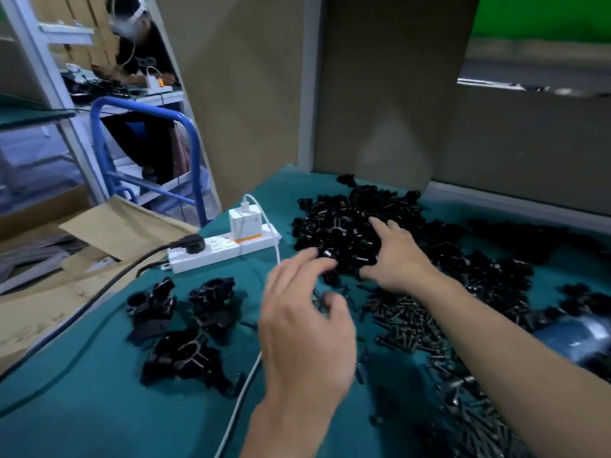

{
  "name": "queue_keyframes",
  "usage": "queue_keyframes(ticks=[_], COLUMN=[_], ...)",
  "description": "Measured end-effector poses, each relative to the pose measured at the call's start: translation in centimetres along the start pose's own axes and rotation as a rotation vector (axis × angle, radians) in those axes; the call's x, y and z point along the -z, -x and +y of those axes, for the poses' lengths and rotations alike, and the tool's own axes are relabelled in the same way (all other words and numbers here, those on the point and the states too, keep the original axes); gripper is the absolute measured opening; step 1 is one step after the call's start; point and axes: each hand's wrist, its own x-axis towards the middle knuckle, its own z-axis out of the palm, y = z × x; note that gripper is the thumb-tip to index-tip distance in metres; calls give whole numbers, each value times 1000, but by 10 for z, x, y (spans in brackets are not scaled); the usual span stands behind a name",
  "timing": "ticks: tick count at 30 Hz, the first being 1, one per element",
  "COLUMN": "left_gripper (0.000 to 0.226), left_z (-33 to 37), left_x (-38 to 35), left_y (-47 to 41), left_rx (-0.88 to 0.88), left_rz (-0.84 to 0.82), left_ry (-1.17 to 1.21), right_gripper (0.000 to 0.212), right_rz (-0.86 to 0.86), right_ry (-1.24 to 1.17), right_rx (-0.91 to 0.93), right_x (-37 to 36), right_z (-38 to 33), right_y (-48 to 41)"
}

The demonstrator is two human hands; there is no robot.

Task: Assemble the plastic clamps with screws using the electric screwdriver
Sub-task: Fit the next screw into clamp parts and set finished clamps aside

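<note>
Plastic clamps [337, 223] loose in black heap on far part of green counter [99, 418]; screws [406, 320] scattered just nearer. Right grip [396, 256] spread flat on heap, holding nothing. Left grip [304, 332] hovers relaxed, empty. Step, likely: picking parts. Next calls for pinching one piece free, then screw.

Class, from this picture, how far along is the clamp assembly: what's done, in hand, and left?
Done: three assembled-looking clamps lie at left. In hand: the right hand rests on the pile of loose clamp parts; the left hand hovers empty. Left: that large pile and the screws, not yet joined.
</note>
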Motion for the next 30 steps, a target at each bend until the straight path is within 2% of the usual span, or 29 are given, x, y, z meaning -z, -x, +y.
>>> queue_keyframes(ticks=[3, 6, 8, 11, 15, 20, 22, 24, 25, 27, 29, 30], left_gripper=[44, 52, 61, 74, 72, 65, 61, 61, 62, 66, 65, 59], left_z=[13, 1, -12, -24, -27, -19, -12, 0, 8, 23, 34, 37], left_x=[-50, -85, -101, -114, -120, -115, -110, -105, -102, -99, -100, -102], left_y=[-11, -30, -40, -42, -38, -38, -38, -35, -32, -24, -9, -2], left_rx=[92, 197, 167, 72, 21, 31, -6, -63, -62, 24, 110, 113], left_rz=[-261, -343, -398, -473, -491, -451, -395, -374, -408, -601, -855, -928], left_ry=[159, 122, 8, -166, -227, -196, -187, -128, -44, 253, 561, 640], right_gripper=[111, 108, 93, 54, 27, 27, 28, 32, 36, 40, 39, 36], right_rz=[-2, -14, 4, 72, 156, 454, 543, 546, 518, 445, 395, 381], right_ry=[58, 86, 88, 101, 20, -338, -632, -979, -1132, -1322, -1367, -1374], right_rx=[14, 30, 42, 108, 157, -18, -75, -91, -73, -29, 7, 25], right_x=[-5, -8, -8, -6, 2, 26, 32, 34, 31, 24, 17, 14], right_z=[8, 13, 13, 11, 18, 40, 49, 59, 64, 76, 88, 94], right_y=[-30, -50, -58, -62, -54, -22, 1, 30, 46, 79, 111, 125])
